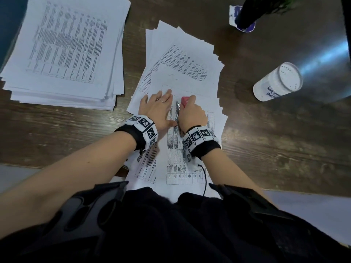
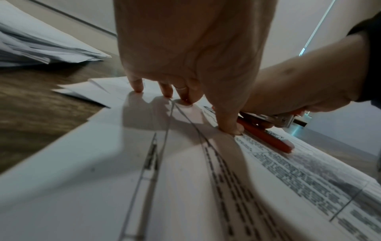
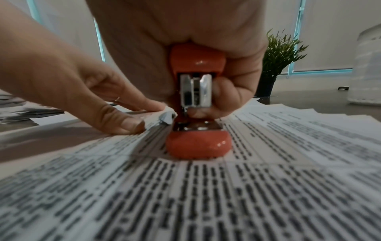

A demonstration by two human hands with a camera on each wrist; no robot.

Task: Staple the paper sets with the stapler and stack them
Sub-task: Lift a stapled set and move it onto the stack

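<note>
Paper set (image 1: 169, 86) under inspection: a few thin printed sheets, light, limp and apt to slide over one another, lying on top of a fanned spread of loose sheets (image 1: 190, 59) on the dark wooden table (image 1: 284, 149). Judgement: such sheets need flat pressure close to the corner being stapled; lifting by an edge would let them splay.

Left hand (image 1: 158, 109) lies flat on the set, fingers extended and spread, fingertips (image 2: 137, 87) pressing the paper down; it grips nothing. The right wrist view shows the paper's corner (image 3: 163, 116) crumpled slightly upward beside the left index finger and reaching into the stapler's mouth.

Right hand (image 1: 190, 114) is curled round the orange-red stapler (image 3: 196, 101), fingers wrapped over its top arm. The stapler's base (image 3: 198, 147) rests on the sheets, touching them. Whether the arm is fully pressed cannot be told.

The hands sit just beside each other, the stapler between them at the set's right edge.

Finished stack (image 1: 64, 46), judged so from its tidier pile, lies well apart at far left. A white lidded container (image 1: 278, 82) stands to the right, and a potted plant (image 3: 276, 60) behind.
</note>
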